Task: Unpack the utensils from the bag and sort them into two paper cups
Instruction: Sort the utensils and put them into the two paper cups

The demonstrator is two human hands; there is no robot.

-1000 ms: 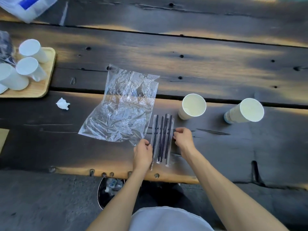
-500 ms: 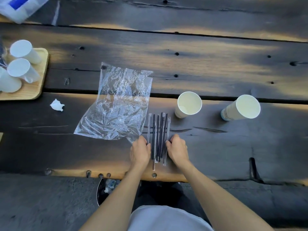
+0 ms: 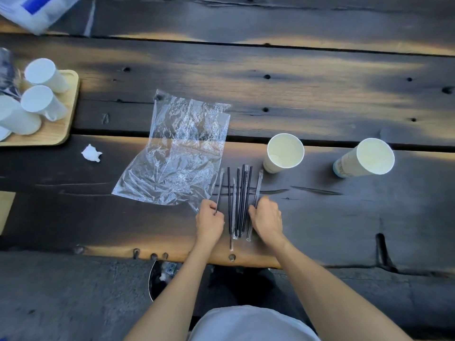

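Observation:
Several thin black straws in clear wrappers (image 3: 238, 200) lie side by side on the dark wooden table (image 3: 295, 99), near its front edge. My left hand (image 3: 210, 221) pinches the leftmost wrapped straw (image 3: 219, 188) and holds it apart from the bunch. My right hand (image 3: 267, 219) grips the rightmost wrapped straw (image 3: 257, 190). A crumpled, clear plastic bag (image 3: 179, 153) lies flat to the left of the straws. Two white paper cups stand beyond: the near cup (image 3: 283, 153) just right of the straws, the far cup (image 3: 366, 157) further right. Both look empty.
A wooden tray (image 3: 61, 129) with several white cups stands at the left edge. A small crumpled white scrap (image 3: 91, 153) lies beside it. A white and blue package (image 3: 37, 11) sits at the top left. A bin (image 3: 162, 279) is below the table edge.
The straws have been spread apart: my left hand has pulled one straw to the left and my right hand has drawn another to the right.

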